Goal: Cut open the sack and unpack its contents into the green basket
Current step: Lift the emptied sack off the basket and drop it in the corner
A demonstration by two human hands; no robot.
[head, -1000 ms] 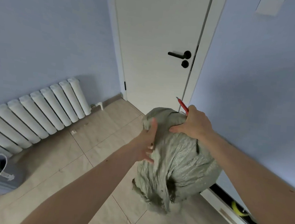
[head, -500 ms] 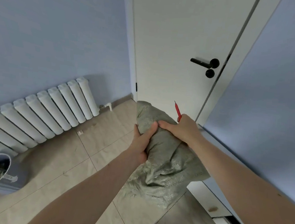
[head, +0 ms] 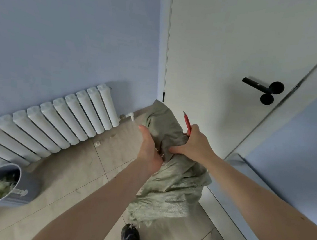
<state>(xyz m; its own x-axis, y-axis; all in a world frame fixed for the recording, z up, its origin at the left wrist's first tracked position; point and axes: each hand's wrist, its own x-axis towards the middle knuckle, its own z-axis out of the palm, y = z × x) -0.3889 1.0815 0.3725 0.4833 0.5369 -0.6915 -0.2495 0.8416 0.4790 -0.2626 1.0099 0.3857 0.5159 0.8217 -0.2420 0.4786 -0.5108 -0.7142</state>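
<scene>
A grey-green woven sack (head: 169, 186) hangs in the air in front of me, gathered at its upper part. My left hand (head: 148, 147) grips the bunched fabric from the left. My right hand (head: 194, 144) grips it from the right and also holds a red utility knife (head: 187, 122) that points upward. The sack's top corner (head: 159, 112) sticks up above both hands. Its frayed lower edge dangles just above a dark object (head: 130, 237) on the floor. No green basket is in view.
A white radiator (head: 44, 123) lines the left wall. A grey bin (head: 0, 184) with pale scraps inside stands on the tiled floor at the lower left. A white door with a black handle (head: 264, 89) is straight ahead. A blue wall rises on the right.
The sack went from a full rounded bundle to a slack, gathered one lifted higher. Both hands closed on its bunched neck. A dark object now lies on the floor beneath it.
</scene>
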